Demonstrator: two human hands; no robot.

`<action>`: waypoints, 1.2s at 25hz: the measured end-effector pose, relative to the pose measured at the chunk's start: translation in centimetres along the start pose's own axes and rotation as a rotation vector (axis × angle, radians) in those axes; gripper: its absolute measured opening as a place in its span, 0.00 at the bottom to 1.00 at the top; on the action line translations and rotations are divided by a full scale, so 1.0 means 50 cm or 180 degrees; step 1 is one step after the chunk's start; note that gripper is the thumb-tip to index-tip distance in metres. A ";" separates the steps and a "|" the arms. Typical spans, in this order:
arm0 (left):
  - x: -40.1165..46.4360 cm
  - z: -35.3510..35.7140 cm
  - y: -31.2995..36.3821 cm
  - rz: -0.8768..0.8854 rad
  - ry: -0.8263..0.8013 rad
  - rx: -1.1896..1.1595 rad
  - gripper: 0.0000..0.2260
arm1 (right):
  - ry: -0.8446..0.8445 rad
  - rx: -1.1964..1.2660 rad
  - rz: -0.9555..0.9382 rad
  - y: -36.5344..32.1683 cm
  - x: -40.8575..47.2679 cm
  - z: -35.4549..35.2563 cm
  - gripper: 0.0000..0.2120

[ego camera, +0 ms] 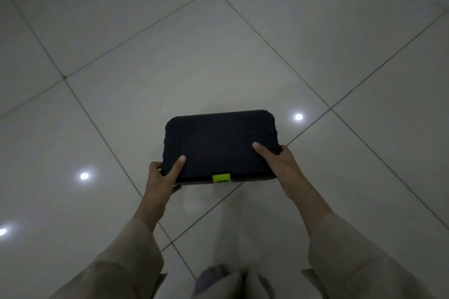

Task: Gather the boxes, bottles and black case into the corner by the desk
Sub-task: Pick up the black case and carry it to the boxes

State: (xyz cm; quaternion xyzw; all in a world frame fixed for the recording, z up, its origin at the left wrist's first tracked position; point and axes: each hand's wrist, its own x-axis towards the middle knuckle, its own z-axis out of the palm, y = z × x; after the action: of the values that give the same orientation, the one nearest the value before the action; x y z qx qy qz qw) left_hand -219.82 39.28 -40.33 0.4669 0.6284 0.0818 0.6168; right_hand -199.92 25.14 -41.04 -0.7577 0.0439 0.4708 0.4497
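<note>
Head view looks straight down on a black case (220, 144) carried flat above the tiled floor (170, 56), held at its two near corners. The left hand (161, 178) clamps the near-left corner, thumb laid on the lid and the remaining fingers curled under and around the edge; the right hand (279, 162) mirrors it at the near-right corner, thumb on top, fingers wrapped round the side. Each grip is closed firmly on the case, which sits between them with the lid facing up.

Holding it by both near corners probably keeps the load level and the weight shared, and it leaves the green latch (221, 177), midway between the two grips on the near edge, untouched, so the lid is unlikely to pop open on the way.

Much is out of sight. The corner, the desk, the boxes and the bottles do not appear; only floor tiles and bright light reflections surround the case. How far the case is from its destination cannot be judged. Fingers below the case are hidden, and the dim light swallows the lid's surface detail. Beige sleeves (352, 250) cover both forearms, and a blurred shape low in the view may be a foot.
</note>
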 end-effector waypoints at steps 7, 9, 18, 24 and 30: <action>-0.421 -0.128 0.263 0.0270 -0.0214 -0.0024 0.18 | 0.0176 0.0172 -0.0188 -0.231 -0.471 -0.119 0.34; -0.544 -0.159 0.364 0.0401 -0.0342 0.0058 0.18 | 0.0263 0.0336 -0.0213 -0.302 -0.619 -0.159 0.31; -0.942 -0.212 0.707 0.1198 -0.1428 0.0417 0.24 | 0.1434 0.1434 -0.0580 -0.488 -1.155 -0.277 0.33; -1.117 -0.170 0.775 0.1695 -0.2574 0.0867 0.35 | 0.2363 0.2445 -0.0774 -0.424 -1.391 -0.308 0.31; -1.353 -0.040 0.645 0.1818 -0.3979 0.1500 0.29 | 0.3662 0.3292 -0.0708 -0.208 -1.639 -0.369 0.26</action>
State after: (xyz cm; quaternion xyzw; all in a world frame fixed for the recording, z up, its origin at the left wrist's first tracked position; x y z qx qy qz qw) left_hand -219.15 11.46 29.28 0.6928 0.0130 -0.1801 0.6982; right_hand -227.69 -11.31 30.15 -0.5768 0.4079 -0.1241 0.6968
